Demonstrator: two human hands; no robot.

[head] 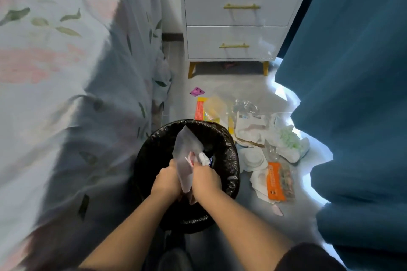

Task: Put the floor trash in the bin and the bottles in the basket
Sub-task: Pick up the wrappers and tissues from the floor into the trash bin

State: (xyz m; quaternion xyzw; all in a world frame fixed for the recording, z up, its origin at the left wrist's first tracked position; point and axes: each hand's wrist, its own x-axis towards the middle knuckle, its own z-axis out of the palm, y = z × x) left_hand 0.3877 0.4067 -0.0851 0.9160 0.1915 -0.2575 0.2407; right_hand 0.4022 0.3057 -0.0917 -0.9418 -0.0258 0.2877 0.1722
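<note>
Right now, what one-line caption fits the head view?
Left hand and right hand grip crumpled wrappers over the black-lined bin; more litter lies on the floor beside it, near a white nightstand.

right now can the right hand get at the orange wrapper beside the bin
Probably not yet: the right hand, with the left hand, grips a bundle of wrappers over the bin. The way itself looks free; the orange wrapper lies uncovered on the floor right of the bin.

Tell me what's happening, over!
Left hand, right hand grip wad of wrappers over bin. More trash on floor beside it. Nothing in the way.
</note>
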